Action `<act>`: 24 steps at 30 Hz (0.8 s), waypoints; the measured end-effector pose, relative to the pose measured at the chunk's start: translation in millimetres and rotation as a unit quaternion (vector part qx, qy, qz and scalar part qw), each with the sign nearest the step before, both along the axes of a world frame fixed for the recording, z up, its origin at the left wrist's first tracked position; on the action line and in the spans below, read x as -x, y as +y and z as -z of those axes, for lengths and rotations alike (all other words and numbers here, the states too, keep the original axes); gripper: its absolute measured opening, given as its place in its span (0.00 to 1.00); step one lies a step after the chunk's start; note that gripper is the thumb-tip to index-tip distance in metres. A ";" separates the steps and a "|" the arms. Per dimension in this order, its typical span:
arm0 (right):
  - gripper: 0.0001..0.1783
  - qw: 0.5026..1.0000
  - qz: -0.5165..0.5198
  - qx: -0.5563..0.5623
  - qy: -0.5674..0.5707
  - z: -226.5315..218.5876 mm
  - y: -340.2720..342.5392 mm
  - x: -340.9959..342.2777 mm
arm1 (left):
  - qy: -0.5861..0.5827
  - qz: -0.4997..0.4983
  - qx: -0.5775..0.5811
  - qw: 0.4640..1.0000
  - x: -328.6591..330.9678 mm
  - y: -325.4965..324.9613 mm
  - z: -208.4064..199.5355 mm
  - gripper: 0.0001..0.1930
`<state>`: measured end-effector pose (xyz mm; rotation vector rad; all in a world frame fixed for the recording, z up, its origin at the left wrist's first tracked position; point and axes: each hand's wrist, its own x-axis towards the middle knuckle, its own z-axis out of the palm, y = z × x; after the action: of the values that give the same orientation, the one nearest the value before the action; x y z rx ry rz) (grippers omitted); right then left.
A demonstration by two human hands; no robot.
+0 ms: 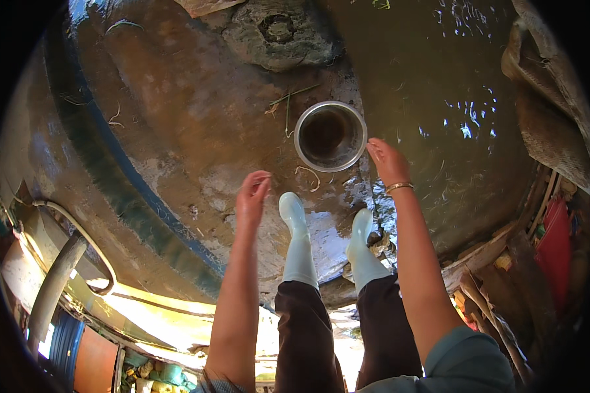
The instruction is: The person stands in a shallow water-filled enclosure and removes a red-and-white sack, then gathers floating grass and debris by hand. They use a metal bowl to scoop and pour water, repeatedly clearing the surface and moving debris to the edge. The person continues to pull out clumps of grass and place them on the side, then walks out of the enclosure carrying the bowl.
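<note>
A round metal pot (332, 162) with a shiny rim stands upright on the wet, muddy ground ahead of my feet. Its inside looks dark brown, and I cannot tell how much is in it. My right hand (388, 162), with a gold-coloured bangle at the wrist, is at the pot's right rim. Its fingertips reach the rim or lie just beside it, not wrapped round it. To the left of the pot and apart from it, my left hand (252, 194) hangs in the air with loosely bent fingers and nothing in them.
Murky water (439, 177) lies to the right of the pot. A large flat stone (278, 36) sits beyond it. My pale rubber boots (297, 226) stand on wet ground. A dark blue-green strip (137, 190) curves along the left; rough sacking (550, 105) hangs at the far right.
</note>
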<state>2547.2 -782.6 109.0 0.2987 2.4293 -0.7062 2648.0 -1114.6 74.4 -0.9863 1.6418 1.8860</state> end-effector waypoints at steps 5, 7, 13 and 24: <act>0.15 0.962 0.188 -0.130 0.150 77.4 100.1 -5.2 | -0.078 -0.022 0.155 0.985 -47.6 -94.2 45.5 0.25; 0.14 0.959 0.213 -0.147 0.114 108.4 133.3 -7.6 | -0.120 -0.022 0.122 0.985 -67.5 -110.1 53.7 0.23; 0.16 0.991 -0.028 -0.119 0.054 206.4 141.4 35.4 | -0.199 -0.003 0.081 0.977 -82.3 -64.3 77.5 0.17; 0.21 0.990 -0.053 -0.129 0.004 362.3 155.4 15.3 | 0.022 -0.007 0.120 0.993 10.9 106.5 132.1 0.17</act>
<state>2531.9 -627.2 -253.3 0.2664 2.5247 -0.3476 2637.2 -1008.1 -57.7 -1.0586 1.9260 1.7593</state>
